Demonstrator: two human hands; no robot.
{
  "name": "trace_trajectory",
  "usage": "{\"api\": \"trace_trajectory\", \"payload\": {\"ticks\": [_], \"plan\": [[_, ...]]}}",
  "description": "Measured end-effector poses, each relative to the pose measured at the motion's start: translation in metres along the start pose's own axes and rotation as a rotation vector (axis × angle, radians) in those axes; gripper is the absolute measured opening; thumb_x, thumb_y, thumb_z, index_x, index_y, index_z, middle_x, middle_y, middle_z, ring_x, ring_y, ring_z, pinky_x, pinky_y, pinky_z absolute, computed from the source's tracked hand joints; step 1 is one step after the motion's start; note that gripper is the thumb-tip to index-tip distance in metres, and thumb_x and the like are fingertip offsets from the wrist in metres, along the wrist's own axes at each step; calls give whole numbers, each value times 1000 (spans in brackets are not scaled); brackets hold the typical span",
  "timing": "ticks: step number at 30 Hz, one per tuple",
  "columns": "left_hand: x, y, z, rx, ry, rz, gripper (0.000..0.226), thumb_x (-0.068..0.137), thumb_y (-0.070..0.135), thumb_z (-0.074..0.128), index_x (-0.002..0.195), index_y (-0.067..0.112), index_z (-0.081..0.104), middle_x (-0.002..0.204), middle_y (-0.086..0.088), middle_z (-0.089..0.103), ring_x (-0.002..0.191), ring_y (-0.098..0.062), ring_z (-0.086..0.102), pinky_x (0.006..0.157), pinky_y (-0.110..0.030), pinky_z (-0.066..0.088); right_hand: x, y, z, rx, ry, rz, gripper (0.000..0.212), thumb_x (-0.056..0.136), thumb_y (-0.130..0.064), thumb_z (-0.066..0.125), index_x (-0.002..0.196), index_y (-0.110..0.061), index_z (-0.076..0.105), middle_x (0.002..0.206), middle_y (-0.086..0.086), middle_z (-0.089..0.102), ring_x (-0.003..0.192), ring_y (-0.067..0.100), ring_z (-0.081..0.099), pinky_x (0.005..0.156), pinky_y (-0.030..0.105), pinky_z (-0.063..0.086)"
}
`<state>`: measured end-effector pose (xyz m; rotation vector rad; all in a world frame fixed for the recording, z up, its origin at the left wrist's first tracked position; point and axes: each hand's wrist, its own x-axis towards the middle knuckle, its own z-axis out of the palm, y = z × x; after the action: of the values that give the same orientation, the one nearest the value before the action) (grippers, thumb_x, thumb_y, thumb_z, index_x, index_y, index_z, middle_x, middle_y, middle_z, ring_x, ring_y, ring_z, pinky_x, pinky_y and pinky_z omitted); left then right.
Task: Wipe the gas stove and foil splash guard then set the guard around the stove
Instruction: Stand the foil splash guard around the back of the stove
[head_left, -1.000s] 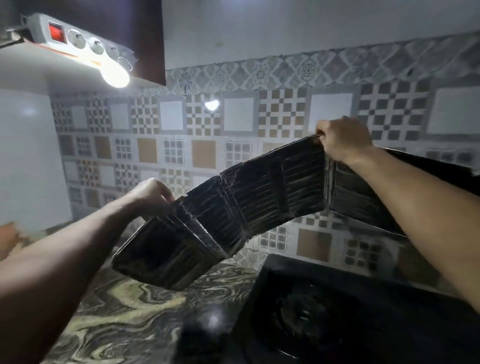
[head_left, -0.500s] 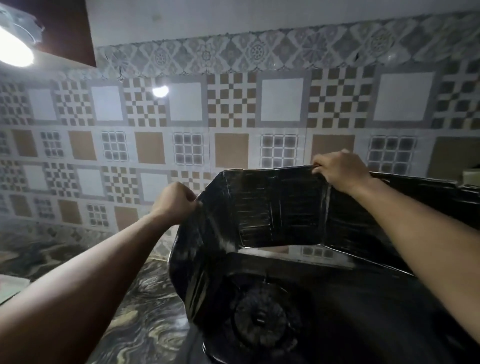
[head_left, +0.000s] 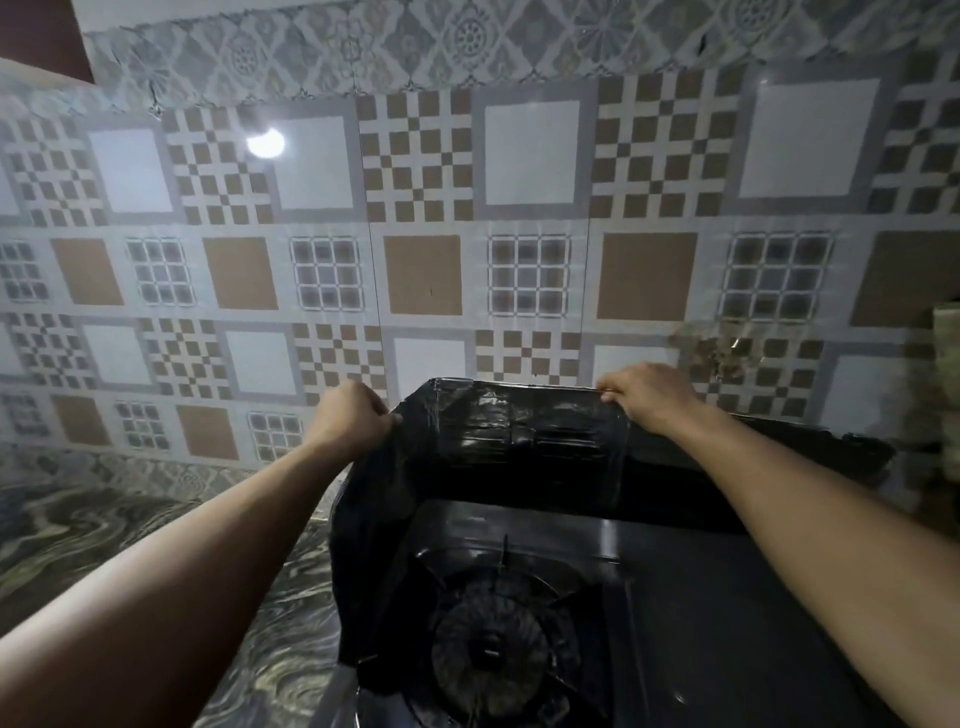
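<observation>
Your left hand (head_left: 349, 422) and right hand (head_left: 649, 397) fold over the top edge of the foil splash guard (head_left: 524, 441), so your fingertips are hidden behind it. The guard's right panel runs behind your right forearm and fades into shadow; where it ends cannot be told. The gas stove (head_left: 691, 623) is cut off by the bottom and right edges, its knobs out of view. A pale object (head_left: 946, 374) at the right edge is too blurred to identify.

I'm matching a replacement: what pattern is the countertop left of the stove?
The countertop is dark marble-like stone with pale swirling veins, best seen in the head view.
</observation>
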<state>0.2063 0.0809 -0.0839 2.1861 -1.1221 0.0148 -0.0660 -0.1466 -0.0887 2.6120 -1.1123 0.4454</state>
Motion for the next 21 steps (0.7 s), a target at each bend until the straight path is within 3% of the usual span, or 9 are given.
{"api": "trace_trajectory", "payload": {"ticks": [2, 6, 8, 11, 14, 21], "plan": [[1, -1, 6, -25, -19, -25, 18, 84, 23, 73, 79, 6, 76, 81, -9, 73, 75, -22, 68, 73, -35, 58, -4, -2, 10, 24, -20, 27, 25, 97, -38, 50, 110, -25, 67, 105, 6, 71, 92, 28, 63, 74, 34, 52], [6, -1, 10, -71, -3, -72, 23, 84, 25, 73, 75, 4, 75, 77, -10, 72, 74, -23, 68, 73, -37, 59, -10, -5, 14, 141, -15, 78, 42, 92, -44, 58, 130, -28, 57, 123, 5, 65, 109, 30, 60, 84, 39, 52], [7, -1, 11, -72, -16, -101, 27, 86, 27, 70, 74, 4, 75, 76, -11, 72, 73, -24, 68, 72, -36, 58, -7, -2, 15, 179, -33, 134, 34, 90, -28, 64, 124, -22, 62, 122, 10, 65, 106, 30, 61, 83, 36, 51], [8, -4, 15, -106, -99, -182, 35, 86, 28, 68, 63, 2, 63, 64, -9, 62, 62, -22, 58, 57, -27, 47, 0, 4, 15, 233, -41, 197, 12, 90, -18, 65, 100, -17, 72, 101, 11, 71, 90, 28, 61, 70, 29, 42], [11, -7, 18, -137, -116, -231, 43, 88, 28, 64, 56, 5, 47, 59, -8, 50, 58, -21, 48, 52, -26, 36, 6, 5, 8, 308, -30, 190, 14, 87, -18, 70, 99, -15, 75, 97, 8, 72, 89, 24, 61, 77, 29, 43], [12, 3, 22, -177, -152, -238, 40, 93, 29, 59, 64, 2, 51, 71, -10, 54, 62, -19, 50, 53, -26, 38, 13, -9, 9, 343, -56, 142, 16, 86, -18, 71, 101, -13, 74, 97, 8, 74, 82, 18, 61, 76, 26, 41]]}}
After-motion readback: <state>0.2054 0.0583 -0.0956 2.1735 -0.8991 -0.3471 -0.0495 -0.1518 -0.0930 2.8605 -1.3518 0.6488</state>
